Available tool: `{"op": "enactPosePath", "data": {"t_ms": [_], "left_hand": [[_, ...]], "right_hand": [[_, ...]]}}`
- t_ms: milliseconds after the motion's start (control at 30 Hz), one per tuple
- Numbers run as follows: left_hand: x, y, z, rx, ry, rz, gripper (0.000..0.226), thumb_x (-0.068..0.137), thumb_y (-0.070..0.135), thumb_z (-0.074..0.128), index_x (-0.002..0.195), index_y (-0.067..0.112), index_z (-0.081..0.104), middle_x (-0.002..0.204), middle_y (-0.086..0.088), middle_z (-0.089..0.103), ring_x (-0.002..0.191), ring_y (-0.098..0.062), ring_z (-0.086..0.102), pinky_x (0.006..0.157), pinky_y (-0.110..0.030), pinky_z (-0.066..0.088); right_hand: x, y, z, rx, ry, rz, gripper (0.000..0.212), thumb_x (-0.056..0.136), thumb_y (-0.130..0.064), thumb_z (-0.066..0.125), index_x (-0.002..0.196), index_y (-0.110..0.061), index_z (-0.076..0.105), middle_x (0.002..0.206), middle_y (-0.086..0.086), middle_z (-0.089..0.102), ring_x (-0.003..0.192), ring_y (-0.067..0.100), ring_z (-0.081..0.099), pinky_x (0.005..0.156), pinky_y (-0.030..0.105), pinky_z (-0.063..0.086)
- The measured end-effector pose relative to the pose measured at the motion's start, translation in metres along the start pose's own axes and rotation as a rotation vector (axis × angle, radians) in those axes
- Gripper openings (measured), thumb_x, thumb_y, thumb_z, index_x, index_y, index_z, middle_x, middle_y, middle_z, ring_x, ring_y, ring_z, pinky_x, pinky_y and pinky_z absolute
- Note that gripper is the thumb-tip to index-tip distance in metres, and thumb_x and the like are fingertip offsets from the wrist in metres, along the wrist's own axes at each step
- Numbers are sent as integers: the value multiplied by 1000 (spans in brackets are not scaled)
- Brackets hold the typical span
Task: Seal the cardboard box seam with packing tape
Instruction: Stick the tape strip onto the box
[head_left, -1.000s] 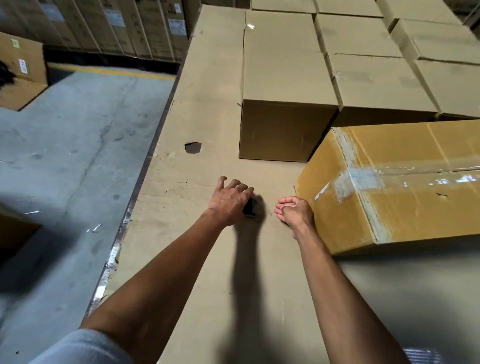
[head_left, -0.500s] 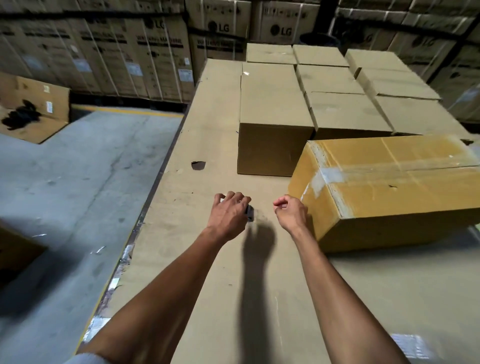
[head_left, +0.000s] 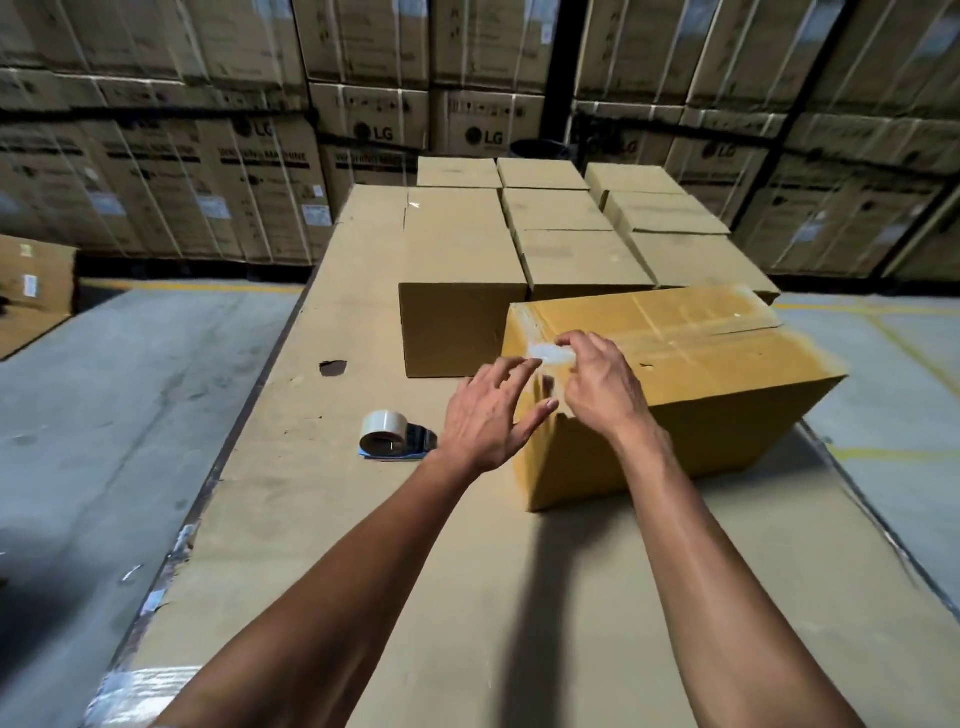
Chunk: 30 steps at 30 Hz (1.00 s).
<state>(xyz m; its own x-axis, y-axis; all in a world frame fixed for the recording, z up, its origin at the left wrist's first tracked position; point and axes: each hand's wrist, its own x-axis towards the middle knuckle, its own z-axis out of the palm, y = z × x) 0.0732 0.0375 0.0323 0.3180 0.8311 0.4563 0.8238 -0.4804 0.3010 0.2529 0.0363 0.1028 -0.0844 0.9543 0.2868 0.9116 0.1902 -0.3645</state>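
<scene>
A yellow-brown cardboard box (head_left: 696, 395) lies on the cardboard-covered work surface (head_left: 467, 597), its top seam covered with clear tape. My right hand (head_left: 597, 387) is at the box's near-left top corner, fingertips pinching or pressing a whitish tape end (head_left: 553, 354). My left hand (head_left: 485, 415) hovers beside that corner with fingers spread, holding nothing. A roll of packing tape on a dispenser (head_left: 392, 441) rests on the surface just left of my left wrist.
Several plain brown boxes (head_left: 462, 291) stand in rows behind the yellow box. Stacks of large printed cartons (head_left: 260, 171) fill the back wall. Concrete floor (head_left: 119, 415) drops off at the surface's left edge. A small hole (head_left: 332, 368) marks the surface.
My left hand let go of the tape dispenser, which now lies on the surface. Both hands moved up to the box's near-left corner. My head tilted up.
</scene>
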Motion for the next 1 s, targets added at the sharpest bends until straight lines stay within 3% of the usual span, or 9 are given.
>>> {"op": "enactPosePath", "data": {"t_ms": [100, 167, 267, 367, 500, 767, 1000], "left_hand": [[5, 23, 9, 28, -64, 95, 74, 107, 74, 42, 169, 34, 36, 171, -3, 46, 146, -26, 52, 109, -46, 53], [8, 32, 15, 75, -103, 152, 70, 109, 69, 46, 169, 35, 37, 174, -4, 43, 151, -28, 48, 110, -49, 53], [9, 39, 23, 92, -124, 177, 56, 111, 53, 55, 164, 39, 43, 172, -1, 46, 155, -28, 45, 107, -51, 55], [7, 37, 25, 105, -118, 154, 50, 113, 46, 56, 162, 42, 45, 171, 3, 48, 159, -25, 42, 108, -47, 56], [7, 26, 22, 111, -110, 106, 49, 114, 38, 57, 162, 42, 45, 171, 4, 49, 161, -22, 40, 104, -45, 63], [16, -14, 4, 161, -111, -21, 51, 118, 28, 49, 166, 45, 44, 175, 7, 44, 166, -16, 32, 98, -42, 65], [30, -27, -3, 191, -130, -80, 57, 116, 10, 54, 167, 34, 46, 175, -2, 44, 166, -25, 34, 115, -47, 57]], "right_hand": [[-13, 45, -7, -207, -159, 51, 79, 91, -10, 64, 164, -19, 32, 170, 7, 36, 159, 28, 26, 129, 56, 18], [-19, 69, -7, -258, -262, 117, 95, 91, -18, 65, 170, -23, 13, 179, 3, 10, 165, 27, 2, 128, 61, -2], [-25, 95, 0, -299, -329, 155, 103, 97, -37, 68, 171, -26, -3, 178, 3, -12, 163, 28, -15, 125, 61, -13], [-25, 105, 10, -313, -294, 118, 102, 100, -46, 65, 170, -27, -7, 176, 6, -16, 163, 28, -14, 129, 58, -12], [-18, 101, 25, -312, -208, 35, 96, 101, -51, 62, 170, -27, 0, 178, 10, -5, 165, 29, -4, 131, 49, -4], [13, 62, 60, -313, -151, -37, 83, 106, -47, 55, 170, -30, 5, 178, 16, 3, 165, 35, 1, 133, 52, 0], [40, 45, 69, -342, -180, -74, 79, 108, -44, 52, 170, -32, 4, 177, 19, 3, 164, 36, 1, 132, 52, -1]]}}
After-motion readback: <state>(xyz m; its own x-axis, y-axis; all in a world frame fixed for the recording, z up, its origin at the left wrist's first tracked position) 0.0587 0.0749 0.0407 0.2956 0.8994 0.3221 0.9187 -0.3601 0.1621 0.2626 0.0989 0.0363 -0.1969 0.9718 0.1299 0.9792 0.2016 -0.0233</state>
